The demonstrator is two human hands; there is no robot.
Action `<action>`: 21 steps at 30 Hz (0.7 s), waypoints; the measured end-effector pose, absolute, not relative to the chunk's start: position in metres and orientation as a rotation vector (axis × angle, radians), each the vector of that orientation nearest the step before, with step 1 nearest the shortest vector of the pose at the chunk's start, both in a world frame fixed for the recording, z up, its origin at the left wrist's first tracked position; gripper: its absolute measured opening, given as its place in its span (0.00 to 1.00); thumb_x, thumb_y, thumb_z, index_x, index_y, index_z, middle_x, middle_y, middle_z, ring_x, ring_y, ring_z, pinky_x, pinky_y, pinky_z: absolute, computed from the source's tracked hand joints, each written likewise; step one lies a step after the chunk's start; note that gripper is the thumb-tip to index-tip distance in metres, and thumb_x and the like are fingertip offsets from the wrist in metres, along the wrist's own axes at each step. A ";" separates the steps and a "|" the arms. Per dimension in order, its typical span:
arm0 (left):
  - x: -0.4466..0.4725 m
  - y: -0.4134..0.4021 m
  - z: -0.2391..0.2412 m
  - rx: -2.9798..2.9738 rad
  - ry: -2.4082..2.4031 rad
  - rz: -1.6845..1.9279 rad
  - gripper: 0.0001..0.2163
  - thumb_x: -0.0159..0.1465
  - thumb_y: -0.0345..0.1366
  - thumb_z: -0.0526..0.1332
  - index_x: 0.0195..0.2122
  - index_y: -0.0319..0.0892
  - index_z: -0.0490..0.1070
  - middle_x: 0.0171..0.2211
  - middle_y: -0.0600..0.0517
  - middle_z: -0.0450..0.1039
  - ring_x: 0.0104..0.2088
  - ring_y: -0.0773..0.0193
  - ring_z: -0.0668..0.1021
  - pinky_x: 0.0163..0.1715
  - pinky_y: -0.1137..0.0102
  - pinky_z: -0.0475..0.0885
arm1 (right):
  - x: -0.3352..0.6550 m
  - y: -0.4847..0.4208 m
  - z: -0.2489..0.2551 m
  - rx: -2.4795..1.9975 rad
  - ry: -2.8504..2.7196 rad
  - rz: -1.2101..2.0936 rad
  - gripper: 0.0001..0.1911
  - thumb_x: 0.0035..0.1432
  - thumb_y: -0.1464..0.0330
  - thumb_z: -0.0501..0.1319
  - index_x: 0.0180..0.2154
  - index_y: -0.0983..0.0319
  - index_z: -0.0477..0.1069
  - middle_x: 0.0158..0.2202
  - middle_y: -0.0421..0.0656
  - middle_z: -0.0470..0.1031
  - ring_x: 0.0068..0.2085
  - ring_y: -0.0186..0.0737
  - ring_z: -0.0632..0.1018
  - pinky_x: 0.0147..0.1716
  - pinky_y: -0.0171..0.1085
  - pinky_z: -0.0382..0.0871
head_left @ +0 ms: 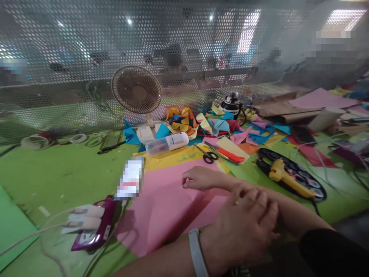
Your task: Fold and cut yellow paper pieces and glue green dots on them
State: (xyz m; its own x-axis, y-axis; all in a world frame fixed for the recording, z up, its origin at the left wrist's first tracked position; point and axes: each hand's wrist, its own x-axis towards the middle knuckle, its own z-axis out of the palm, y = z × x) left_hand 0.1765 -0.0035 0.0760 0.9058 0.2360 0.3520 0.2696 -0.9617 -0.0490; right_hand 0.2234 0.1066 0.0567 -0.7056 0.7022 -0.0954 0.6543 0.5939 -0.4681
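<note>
My right hand (pixel 198 177) rests on a large pink paper sheet (pixel 161 207), its fingers loosely curled under with nothing visible in them. The right forearm runs back to a black sleeve at the lower right. My left hand (pixel 245 219), with a pale wristband on its wrist, lies across that forearm, fingers flat over it and holding nothing. Just beyond the right hand lie black-handled scissors (pixel 209 156) on a yellow sheet (pixel 173 158).
A clear bottle (pixel 167 143) lies beside a small desk fan (pixel 137 90). A pile of folded coloured papers (pixel 184 121) is behind it. At right, a yellow glue gun (pixel 284 177) sits on a black tray (pixel 317 188). At left, a purple device (pixel 95 229) has white cables plugged in. A perforated metal screen backs the green table (pixel 57 173).
</note>
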 end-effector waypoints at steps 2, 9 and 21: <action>0.180 -0.006 0.077 -2.962 -0.248 -0.534 0.19 0.68 0.35 0.39 0.57 0.37 0.57 0.57 0.48 0.59 0.57 0.58 0.61 0.55 0.59 0.55 | 0.224 0.106 0.055 -1.188 -2.704 0.731 0.13 0.56 0.64 0.55 0.37 0.63 0.73 0.37 0.45 0.77 0.37 0.41 0.75 0.33 0.35 0.62; 0.131 0.009 0.067 -2.868 -0.303 -0.359 0.18 0.66 0.30 0.44 0.55 0.36 0.59 0.58 0.47 0.58 0.58 0.59 0.60 0.55 0.64 0.57 | 0.247 0.097 0.055 -1.282 -2.637 0.783 0.12 0.56 0.65 0.55 0.38 0.64 0.73 0.36 0.45 0.77 0.36 0.38 0.75 0.32 0.32 0.62; 0.176 0.000 0.087 -2.834 -0.061 -0.482 0.18 0.67 0.30 0.41 0.56 0.39 0.59 0.54 0.48 0.62 0.52 0.62 0.66 0.51 0.66 0.61 | 0.231 0.089 0.054 -1.221 -2.622 0.822 0.12 0.56 0.65 0.55 0.37 0.62 0.73 0.36 0.43 0.77 0.36 0.39 0.75 0.33 0.33 0.62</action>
